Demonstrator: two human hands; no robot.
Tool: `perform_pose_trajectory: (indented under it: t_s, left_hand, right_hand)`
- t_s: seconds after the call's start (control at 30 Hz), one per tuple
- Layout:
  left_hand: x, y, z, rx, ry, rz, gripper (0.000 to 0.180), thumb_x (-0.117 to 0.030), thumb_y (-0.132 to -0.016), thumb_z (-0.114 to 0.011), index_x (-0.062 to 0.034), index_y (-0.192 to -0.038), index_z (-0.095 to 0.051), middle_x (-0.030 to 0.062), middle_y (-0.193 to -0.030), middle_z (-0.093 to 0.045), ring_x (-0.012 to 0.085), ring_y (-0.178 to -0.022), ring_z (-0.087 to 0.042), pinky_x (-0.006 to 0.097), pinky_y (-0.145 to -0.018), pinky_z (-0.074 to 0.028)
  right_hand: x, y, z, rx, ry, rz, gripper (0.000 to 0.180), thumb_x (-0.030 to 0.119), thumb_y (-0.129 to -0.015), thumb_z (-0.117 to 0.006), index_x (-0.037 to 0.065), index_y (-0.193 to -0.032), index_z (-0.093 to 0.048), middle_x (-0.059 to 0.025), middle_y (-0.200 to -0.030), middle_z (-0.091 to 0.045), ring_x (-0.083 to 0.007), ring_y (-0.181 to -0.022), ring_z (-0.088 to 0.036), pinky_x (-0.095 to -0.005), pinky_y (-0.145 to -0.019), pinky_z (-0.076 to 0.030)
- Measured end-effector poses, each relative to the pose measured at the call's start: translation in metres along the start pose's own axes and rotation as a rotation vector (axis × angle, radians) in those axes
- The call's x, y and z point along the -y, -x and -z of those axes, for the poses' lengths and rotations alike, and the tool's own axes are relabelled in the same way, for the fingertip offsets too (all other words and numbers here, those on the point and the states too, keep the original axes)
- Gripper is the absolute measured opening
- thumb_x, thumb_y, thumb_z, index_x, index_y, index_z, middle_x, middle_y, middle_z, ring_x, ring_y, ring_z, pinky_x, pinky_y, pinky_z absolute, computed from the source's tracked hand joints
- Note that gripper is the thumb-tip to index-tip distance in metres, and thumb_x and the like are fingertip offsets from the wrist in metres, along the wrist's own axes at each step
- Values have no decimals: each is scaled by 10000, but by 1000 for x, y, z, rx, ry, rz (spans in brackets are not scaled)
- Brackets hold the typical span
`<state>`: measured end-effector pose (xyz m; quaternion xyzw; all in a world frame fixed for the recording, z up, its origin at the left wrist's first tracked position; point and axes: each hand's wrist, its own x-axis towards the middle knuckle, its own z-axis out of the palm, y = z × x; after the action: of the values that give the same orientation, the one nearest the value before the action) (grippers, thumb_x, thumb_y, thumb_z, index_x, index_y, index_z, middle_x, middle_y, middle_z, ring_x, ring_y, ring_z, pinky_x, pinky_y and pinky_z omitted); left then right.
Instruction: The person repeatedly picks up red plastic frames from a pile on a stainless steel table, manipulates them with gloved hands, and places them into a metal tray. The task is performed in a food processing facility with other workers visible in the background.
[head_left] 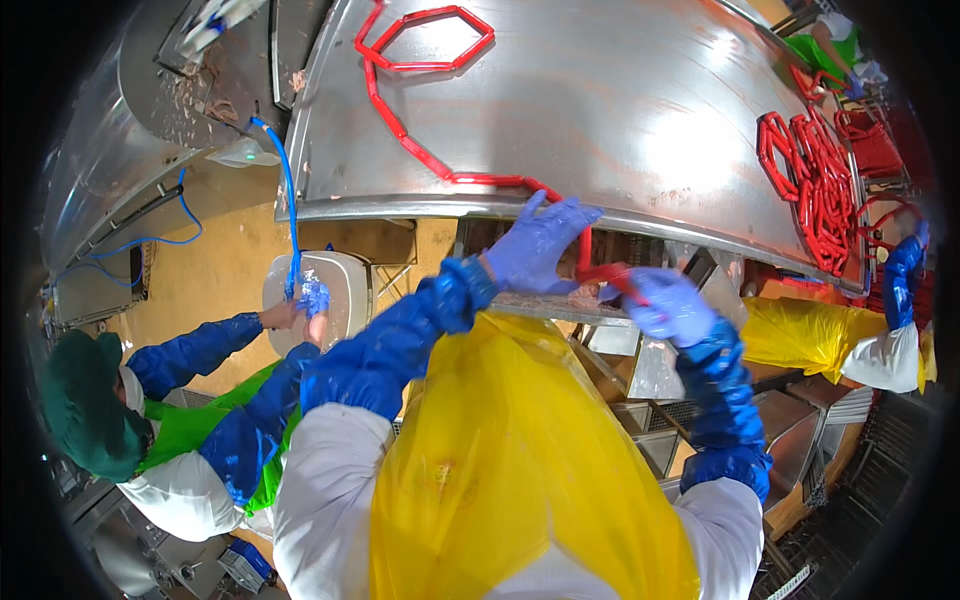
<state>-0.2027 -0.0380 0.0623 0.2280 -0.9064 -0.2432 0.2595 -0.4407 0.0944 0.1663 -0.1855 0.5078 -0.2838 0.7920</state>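
Note:
A chain of red sausage links runs across the steel table to its near edge and passes beneath my left hand. That blue-gloved hand has its fingers stretched out and thumb apart, resting against the chain at the rim. Past it, a red link hangs down and bends toward my right hand. The right hand, gloved too, is closed around a red sausage link in front of my yellow apron. Part of the chain is hidden behind the left fingers.
A heap of red sausage links lies at the table's right end. On the left, a co-worker in a green cap reaches toward a pale bin beside a blue hose. Another person's blue sleeve shows at right.

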Motion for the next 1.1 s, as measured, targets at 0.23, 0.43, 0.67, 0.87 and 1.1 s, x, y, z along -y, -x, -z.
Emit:
perform_pose_trajectory:
  t_s: [0.23, 0.43, 0.67, 0.87, 1.1]
  left_hand:
    - [140, 3, 13, 397, 7, 314, 410, -345, -874, -744, -134, -1216, -667, 204, -1184, -673, 378, -1127, -645, 458, -942, -540]
    - [277, 15, 97, 349, -787, 60, 414, -308, -803, -800, -180, -1186, -710, 155, -1428, -582, 418, -1377, -489, 561, -1064, -453]
    - [274, -30, 80, 168, -440, 552, 331, -351, -898, -709, -151, -1161, -694, 222, -1154, -700, 396, -1156, -647, 560, -933, -521]
    - [118, -100, -84, 127, -73, 361, 268, -308, -906, -680, -83, -1032, -608, 242, -961, -697, 463, -904, -683, 567, -781, -533]
    - [102, -34, -75, 249, -90, 77, 339, -297, -866, -703, -41, -1083, -658, 221, -962, -727, 428, -904, -700, 547, -815, -534]
  right_hand:
    - [82, 162, 169, -373, -444, 497, 466, 441, -1105, -478, 38, -1287, -624, 85, -600, -360, -31, -390, -238, -234, -324, -157]
    - [172, 221, 290, -745, -372, 691, 374, 398, -1087, -547, 87, -1272, -643, 106, -564, -327, -27, -399, -242, -227, -329, -180]
    - [255, 115, 256, -752, 25, 721, 417, 467, -1071, -542, 127, -1277, -667, 131, -668, -372, -4, -504, -292, -189, -426, -178]
    - [73, -181, 210, -700, 554, 214, 564, 635, -1002, -551, 90, -959, -686, 5, -700, -569, -109, -523, -486, -300, -464, -400]
    - [54, -240, 178, -608, -106, 358, 324, 445, -924, -772, 136, -941, -675, -2, -618, -569, -110, -354, -386, -283, -320, -245]
